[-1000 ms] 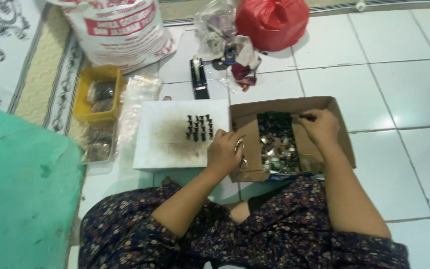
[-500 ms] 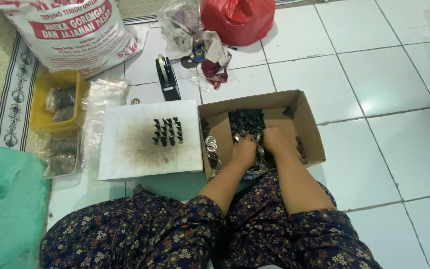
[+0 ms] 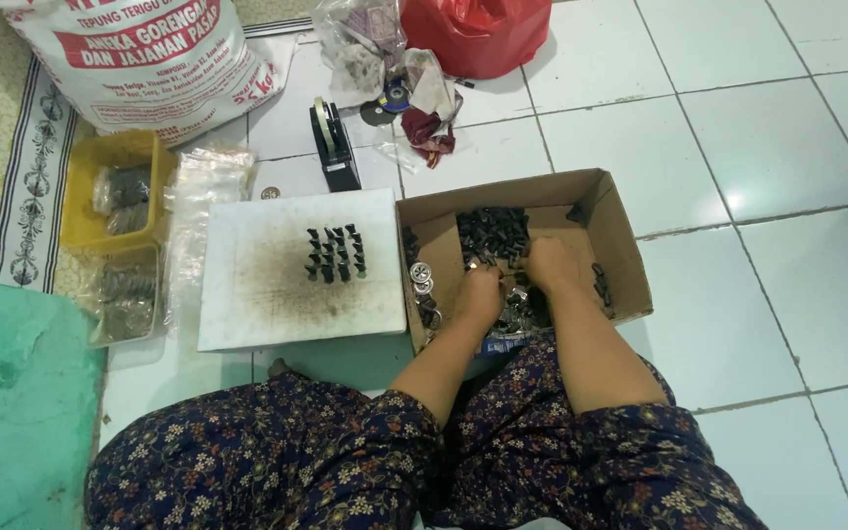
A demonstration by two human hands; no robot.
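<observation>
Both hands, left hand (image 3: 481,291) and right hand (image 3: 546,265), dig side by side into small metal parts (image 3: 512,312) inside the cardboard box (image 3: 616,228) on the floor; fingers curled, grip unclear. The box's long axis runs left-right, beside the white board (image 3: 247,285).
</observation>
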